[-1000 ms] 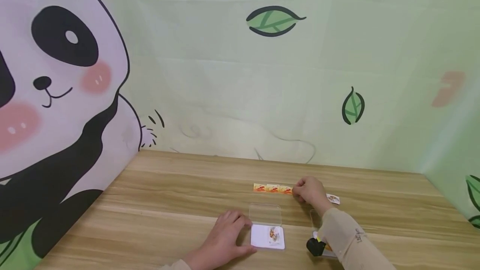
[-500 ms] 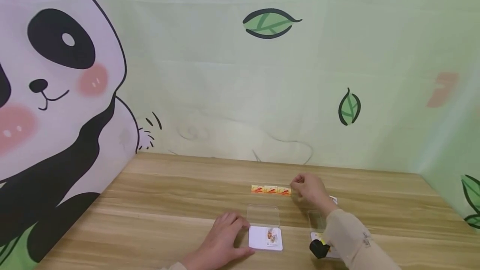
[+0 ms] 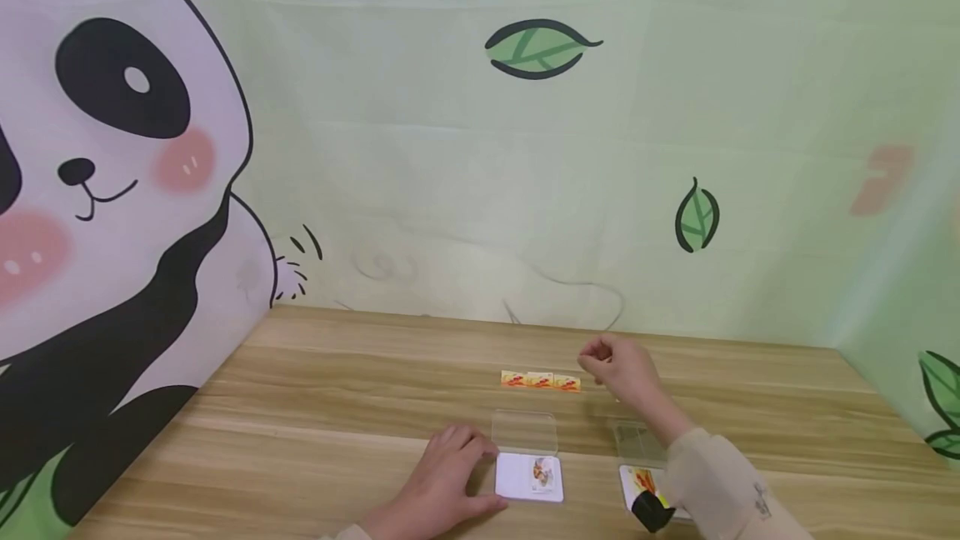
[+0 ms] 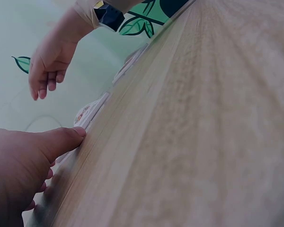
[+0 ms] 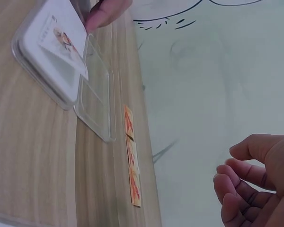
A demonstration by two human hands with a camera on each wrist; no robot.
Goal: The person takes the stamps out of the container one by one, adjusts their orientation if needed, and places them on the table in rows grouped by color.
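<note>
My left hand point(image 3: 442, 477) holds the left side of a flat plastic case point(image 3: 510, 477), its thumb at the near corner and a finger at the far one. The case's clear lid point(image 3: 525, 430) lies folded back. A small picture stamp point(image 5: 61, 38) sits on its white inside, one edge lifted. My right hand point(image 3: 618, 365) hangs above the table, fingers loosely curled, with nothing visible in them in the right wrist view. Left of it, three orange-and-yellow stamps point(image 3: 540, 380) lie in a row touching end to end.
A second case point(image 3: 628, 482), lid back, with an orange stamp point(image 3: 643, 480) on it stands at the right, partly covered by the right sleeve and a black wrist device point(image 3: 651, 512). Behind the wood-grain table point(image 3: 375, 373) rises a printed panda-and-leaf backdrop point(image 3: 420, 148).
My right hand has come away from the end of the stamp row and risen slightly. A loose stamp by that wrist has become almost fully covered. The left hand stays at its case.
</note>
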